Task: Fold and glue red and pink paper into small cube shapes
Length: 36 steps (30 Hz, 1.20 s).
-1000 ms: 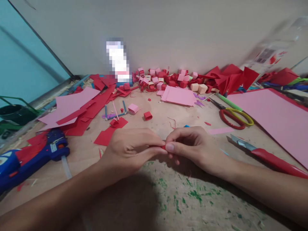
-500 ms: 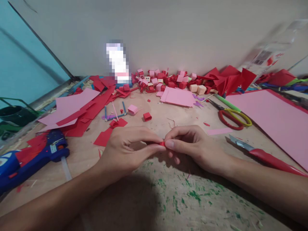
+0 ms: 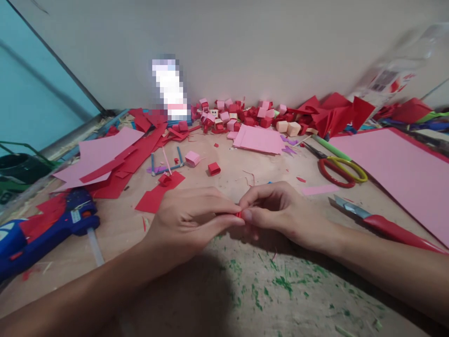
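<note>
Between my fingertips is a small folded piece of red paper (image 3: 239,215), mostly hidden. My left hand (image 3: 191,217) pinches it from the left, thumb below and fingers above. From the other side my right hand (image 3: 277,210) grips it between thumb and index finger. Just beyond my hands lie a small red paper box (image 3: 213,169) and a pink paper box (image 3: 192,158). Red paper pieces (image 3: 150,199) rest beside my left hand. To the right of my right hand lies a red-handled utility knife (image 3: 393,229).
A blue glue gun (image 3: 52,234) lies at left near stacked pink and red paper (image 3: 105,150). Small paper cubes (image 3: 245,114) pile along the wall. Scissors (image 3: 342,171), a large pink sheet (image 3: 393,173) and a slanted plastic bottle (image 3: 393,79) are at right. A phone (image 3: 170,89) leans at the back.
My fingertips have closed further over the red paper and shifted slightly right and down, so less of it shows. The surroundings lie as before, with a slight shift of the view.
</note>
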Tool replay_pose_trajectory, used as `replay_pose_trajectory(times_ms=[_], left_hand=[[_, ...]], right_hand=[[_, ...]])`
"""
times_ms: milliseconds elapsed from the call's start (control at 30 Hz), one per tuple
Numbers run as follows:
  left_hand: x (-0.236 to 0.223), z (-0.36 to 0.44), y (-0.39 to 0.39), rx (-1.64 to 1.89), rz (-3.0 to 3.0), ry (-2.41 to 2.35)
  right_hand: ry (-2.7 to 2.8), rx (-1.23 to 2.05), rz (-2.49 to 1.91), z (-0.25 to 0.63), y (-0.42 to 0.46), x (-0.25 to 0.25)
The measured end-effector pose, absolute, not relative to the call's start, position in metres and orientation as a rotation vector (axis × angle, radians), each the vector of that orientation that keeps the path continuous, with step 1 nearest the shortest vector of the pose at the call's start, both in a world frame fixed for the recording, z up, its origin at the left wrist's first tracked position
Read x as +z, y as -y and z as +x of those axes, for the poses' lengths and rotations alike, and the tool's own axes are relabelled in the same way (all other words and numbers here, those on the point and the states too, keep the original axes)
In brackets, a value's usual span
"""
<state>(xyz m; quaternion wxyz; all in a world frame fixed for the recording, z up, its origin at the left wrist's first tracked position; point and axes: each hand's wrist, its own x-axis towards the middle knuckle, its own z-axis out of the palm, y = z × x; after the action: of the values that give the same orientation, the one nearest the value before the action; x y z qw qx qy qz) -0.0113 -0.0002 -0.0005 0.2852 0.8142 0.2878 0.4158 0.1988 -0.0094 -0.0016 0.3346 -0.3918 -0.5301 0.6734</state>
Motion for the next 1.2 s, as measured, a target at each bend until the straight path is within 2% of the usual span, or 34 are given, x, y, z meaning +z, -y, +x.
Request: replay_pose_trajectory(times_ms=[733,967,1200], left_hand=[[0.006,-0.01,-0.013,0.8,1.65,-0.986],[0.008,-0.008,-0.009,0.817,1.761,-0.964],[0.008,-0.01,-0.008,0.876,1.937,-0.917]], right_hand=[[1.57,1.198,-1.2,0.192,0.018,-0.011],[1.722,0.962,-1.213,0.192,0.024,-0.013],[1.824,0.866,-1.132,0.195,0.023,-0.014]])
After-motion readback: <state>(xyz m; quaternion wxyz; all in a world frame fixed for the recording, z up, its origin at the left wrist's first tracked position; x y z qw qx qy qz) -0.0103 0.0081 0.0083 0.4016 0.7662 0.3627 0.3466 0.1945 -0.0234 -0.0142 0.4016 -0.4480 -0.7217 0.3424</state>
